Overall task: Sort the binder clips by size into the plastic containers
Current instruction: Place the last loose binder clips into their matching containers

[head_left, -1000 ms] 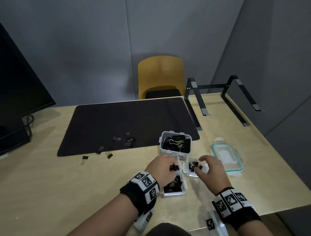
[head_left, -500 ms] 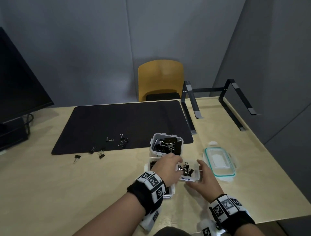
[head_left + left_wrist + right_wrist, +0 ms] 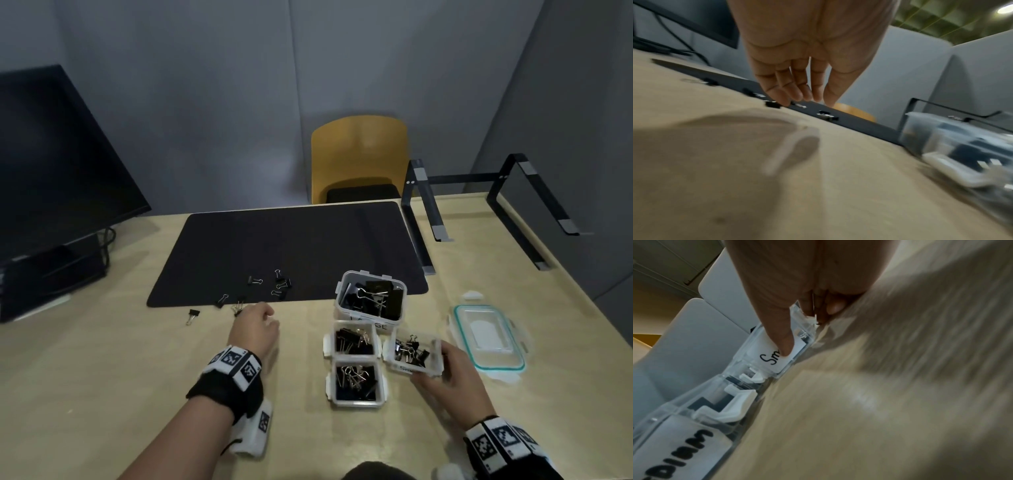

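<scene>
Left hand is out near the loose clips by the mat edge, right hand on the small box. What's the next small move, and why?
Probably lower the left hand and pinch the nearest small black binder clip at the front edge of the black desk mat. The fingers hang relaxed and hold nothing, just short of it, while the right hand holds the clear plastic container labelled "Sm...", ready to receive it.

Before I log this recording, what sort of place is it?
Probably an office desk or cubicle: a monitor and laptop stand on a wooden desk, a yellow chair and grey partition walls behind.
</scene>
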`<state>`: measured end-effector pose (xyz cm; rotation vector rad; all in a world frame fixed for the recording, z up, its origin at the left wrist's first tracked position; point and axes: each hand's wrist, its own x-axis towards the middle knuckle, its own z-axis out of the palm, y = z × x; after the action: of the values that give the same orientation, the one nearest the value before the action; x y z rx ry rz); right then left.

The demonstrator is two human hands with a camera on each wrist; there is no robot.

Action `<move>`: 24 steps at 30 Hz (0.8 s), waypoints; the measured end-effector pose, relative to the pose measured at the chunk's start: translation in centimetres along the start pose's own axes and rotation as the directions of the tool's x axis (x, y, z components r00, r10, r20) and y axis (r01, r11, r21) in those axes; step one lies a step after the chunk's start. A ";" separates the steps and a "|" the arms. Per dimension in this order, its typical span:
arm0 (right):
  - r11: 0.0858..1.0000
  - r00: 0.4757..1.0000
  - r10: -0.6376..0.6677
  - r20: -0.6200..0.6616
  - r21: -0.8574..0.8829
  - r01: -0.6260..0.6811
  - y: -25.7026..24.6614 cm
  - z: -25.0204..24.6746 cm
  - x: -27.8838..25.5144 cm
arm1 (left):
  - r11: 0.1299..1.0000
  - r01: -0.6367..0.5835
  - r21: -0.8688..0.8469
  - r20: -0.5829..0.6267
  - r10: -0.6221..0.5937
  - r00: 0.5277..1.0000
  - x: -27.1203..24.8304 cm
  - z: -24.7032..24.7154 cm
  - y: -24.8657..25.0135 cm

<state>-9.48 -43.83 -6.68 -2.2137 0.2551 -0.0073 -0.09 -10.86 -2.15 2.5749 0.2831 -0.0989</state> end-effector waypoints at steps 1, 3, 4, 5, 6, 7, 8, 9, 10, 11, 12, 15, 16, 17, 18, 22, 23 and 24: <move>1.000 1.000 0.005 -0.007 0.006 -0.005 -0.1 0.0 0.0 | 0.999 0.047 0.006 -0.020 -0.047 0.999 0.5 -0.1 -0.9; 1.000 1.000 0.010 -0.020 0.016 -0.010 -0.3 0.0 -0.1 | 0.990 0.140 0.010 -0.057 -0.139 0.989 1.2 -0.4 -2.2; 1.000 1.000 0.011 -0.022 0.021 -0.010 -0.3 0.0 -0.1 | 0.983 0.182 0.011 -0.071 -0.181 0.981 1.5 -0.5 -2.6; 1.000 1.000 0.009 -0.026 0.030 -0.008 -0.3 -0.1 -0.1 | 0.976 0.217 0.010 -0.081 -0.215 0.973 1.8 -0.6 -3.1; 0.999 1.000 0.001 -0.029 0.035 0.000 -0.3 -0.2 -0.2 | 0.970 0.244 0.005 -0.083 -0.243 0.967 2.2 -0.6 -3.5; 0.999 1.000 -0.006 -0.027 0.039 0.007 -0.6 -0.2 -0.2 | 0.965 0.264 -0.005 -0.078 -0.263 0.962 2.5 -0.7 -3.9; 0.999 1.000 -0.006 -0.023 0.038 0.007 -0.7 -0.2 -0.3 | 0.961 0.276 -0.013 -0.069 -0.276 0.959 2.9 -0.7 -4.3; 0.999 1.000 -0.004 -0.021 0.042 0.005 -0.8 -0.2 -0.3 | 0.960 0.280 -0.013 -0.060 -0.280 0.958 3.2 -0.7 -4.7; 0.999 1.000 -0.002 -0.017 0.046 0.002 -0.8 -0.2 -0.3 | 0.961 0.278 -0.009 -0.053 -0.278 0.959 3.6 -0.7 -5.0; 0.999 1.000 0.002 -0.013 0.052 -0.001 -0.8 -0.2 -0.3 | 0.962 0.272 -0.005 -0.049 -0.272 0.961 3.9 -0.6 -5.2; 0.998 1.000 0.007 -0.010 0.057 -0.007 -0.7 -0.2 -0.3 | 0.964 0.266 0.000 -0.047 -0.265 0.963 4.1 -0.6 -5.3; 0.998 1.000 0.025 -0.003 0.064 -0.025 -0.5 -0.2 -0.1 | 0.968 0.245 0.044 -0.044 -0.243 0.969 4.5 -0.5 -5.4; 0.998 1.000 0.030 0.001 0.063 -0.030 -0.4 -0.2 -0.1 | 0.969 0.238 0.071 -0.037 -0.236 0.971 4.6 -0.6 -5.3; 0.998 0.999 0.035 0.006 0.060 -0.036 -0.5 -0.3 -0.1 | 0.968 0.230 0.100 -0.026 -0.228 0.973 4.6 -0.6 -5.2; 0.997 0.999 0.039 0.008 0.061 -0.039 -0.4 -0.3 -0.1 | 0.966 0.225 0.125 -0.014 -0.225 0.974 4.6 -0.6 -5.0; 0.996 0.999 0.040 0.003 0.080 -0.040 -0.1 -0.4 0.0 | 0.971 0.202 0.126 0.006 -0.204 0.979 3.8 -1.0 -4.0; 0.996 0.999 0.043 0.007 0.077 -0.044 -0.1 -0.4 0.0 | 0.976 0.197 0.097 0.007 -0.199 0.980 3.4 -1.1 -3.7; 0.996 0.999 0.047 0.010 0.077 -0.048 -0.1 -0.4 0.0 | 0.980 0.190 0.062 0.008 -0.191 0.982 2.8 -1.1 -3.3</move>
<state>-9.51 -44.07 -6.33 -2.1298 0.2978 0.0181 1.97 -7.03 -3.21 2.6001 0.5293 -0.1987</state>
